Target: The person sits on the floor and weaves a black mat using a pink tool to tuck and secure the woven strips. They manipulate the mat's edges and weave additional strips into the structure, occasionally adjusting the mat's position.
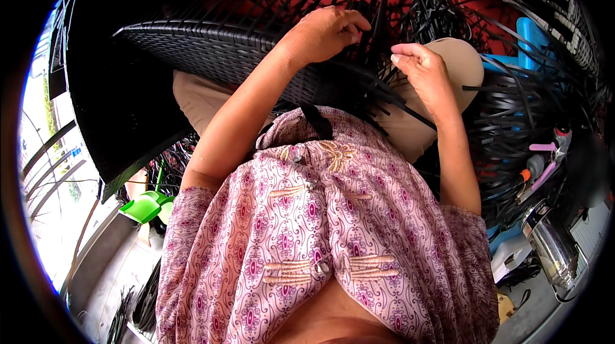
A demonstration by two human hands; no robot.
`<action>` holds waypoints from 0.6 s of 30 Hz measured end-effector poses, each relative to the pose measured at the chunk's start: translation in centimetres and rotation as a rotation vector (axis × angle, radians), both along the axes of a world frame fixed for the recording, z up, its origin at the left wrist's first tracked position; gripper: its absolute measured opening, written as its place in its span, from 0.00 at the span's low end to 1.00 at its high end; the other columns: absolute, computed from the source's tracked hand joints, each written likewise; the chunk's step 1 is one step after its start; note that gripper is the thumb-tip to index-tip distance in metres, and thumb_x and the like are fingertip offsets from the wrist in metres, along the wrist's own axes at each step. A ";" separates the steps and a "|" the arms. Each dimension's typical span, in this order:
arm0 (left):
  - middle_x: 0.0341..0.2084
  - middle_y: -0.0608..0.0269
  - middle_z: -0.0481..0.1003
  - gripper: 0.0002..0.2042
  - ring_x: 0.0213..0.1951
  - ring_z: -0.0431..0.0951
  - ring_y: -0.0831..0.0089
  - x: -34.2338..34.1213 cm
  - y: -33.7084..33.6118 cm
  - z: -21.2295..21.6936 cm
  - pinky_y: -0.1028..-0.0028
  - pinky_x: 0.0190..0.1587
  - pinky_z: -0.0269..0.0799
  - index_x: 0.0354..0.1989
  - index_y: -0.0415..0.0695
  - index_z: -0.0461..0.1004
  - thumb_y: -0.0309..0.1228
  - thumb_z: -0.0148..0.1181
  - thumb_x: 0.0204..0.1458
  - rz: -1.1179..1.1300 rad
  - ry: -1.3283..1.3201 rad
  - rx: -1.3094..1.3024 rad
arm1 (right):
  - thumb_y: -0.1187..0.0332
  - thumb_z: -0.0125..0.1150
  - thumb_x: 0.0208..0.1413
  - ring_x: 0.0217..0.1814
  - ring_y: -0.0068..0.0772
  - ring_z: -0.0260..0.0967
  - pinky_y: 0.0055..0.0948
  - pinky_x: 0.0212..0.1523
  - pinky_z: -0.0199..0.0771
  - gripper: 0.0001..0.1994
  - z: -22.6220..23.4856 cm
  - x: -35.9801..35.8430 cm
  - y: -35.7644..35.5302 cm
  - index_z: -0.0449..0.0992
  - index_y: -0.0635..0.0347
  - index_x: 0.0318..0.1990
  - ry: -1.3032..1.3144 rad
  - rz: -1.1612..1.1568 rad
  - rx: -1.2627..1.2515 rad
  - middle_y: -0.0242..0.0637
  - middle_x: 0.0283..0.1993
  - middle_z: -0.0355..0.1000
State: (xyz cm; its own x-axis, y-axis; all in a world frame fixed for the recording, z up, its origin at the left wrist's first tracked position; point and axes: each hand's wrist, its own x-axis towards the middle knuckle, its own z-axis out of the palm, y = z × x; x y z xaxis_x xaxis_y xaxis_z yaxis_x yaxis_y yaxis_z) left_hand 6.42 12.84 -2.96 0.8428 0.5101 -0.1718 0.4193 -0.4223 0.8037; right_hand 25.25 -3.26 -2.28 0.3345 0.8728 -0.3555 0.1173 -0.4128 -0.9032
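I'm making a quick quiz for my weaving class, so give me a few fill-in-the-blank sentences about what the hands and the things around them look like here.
1. The left hand rests on a woven panel coloured ____.
2. The right hand pinches a loose black ____.
3. The dustpan at the lower left is ____.
4. Both hands work above the person's ____.

Missing words: black; strip; green; lap
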 end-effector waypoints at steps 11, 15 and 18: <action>0.33 0.57 0.82 0.18 0.38 0.83 0.65 0.4 1.7 -1.4 0.69 0.47 0.77 0.57 0.46 0.78 0.26 0.61 0.57 -0.204 0.046 -0.105 | 0.69 0.64 0.59 0.36 0.43 0.80 0.36 0.41 0.76 0.08 0.9 -1.9 1.9 0.82 0.65 0.40 -0.296 0.230 0.071 0.47 0.35 0.81; 0.32 0.59 0.82 0.20 0.37 0.82 0.69 0.6 2.2 0.2 0.71 0.45 0.76 0.56 0.44 0.79 0.26 0.65 0.53 -0.228 0.112 -0.255 | 0.71 0.65 0.60 0.34 0.32 0.77 0.32 0.38 0.75 0.08 -0.5 -2.1 0.7 0.82 0.66 0.42 -0.182 0.134 0.084 0.42 0.34 0.80; 0.32 0.60 0.82 0.19 0.37 0.82 0.71 1.1 2.4 1.4 0.71 0.44 0.76 0.54 0.43 0.79 0.26 0.67 0.51 -0.290 0.163 -0.210 | 0.72 0.65 0.60 0.34 0.24 0.75 0.28 0.37 0.75 0.07 -0.8 -2.2 0.0 0.82 0.66 0.43 -0.112 0.033 0.096 0.37 0.33 0.79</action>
State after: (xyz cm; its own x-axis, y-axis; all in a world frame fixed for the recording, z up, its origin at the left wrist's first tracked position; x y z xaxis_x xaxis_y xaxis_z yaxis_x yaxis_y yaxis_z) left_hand 7.53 15.26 -1.58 0.8998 0.1943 -0.3906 0.4361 -0.3755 0.8178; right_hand 23.07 -3.21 -3.11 0.3377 0.9122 -0.2320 0.2318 -0.3195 -0.9188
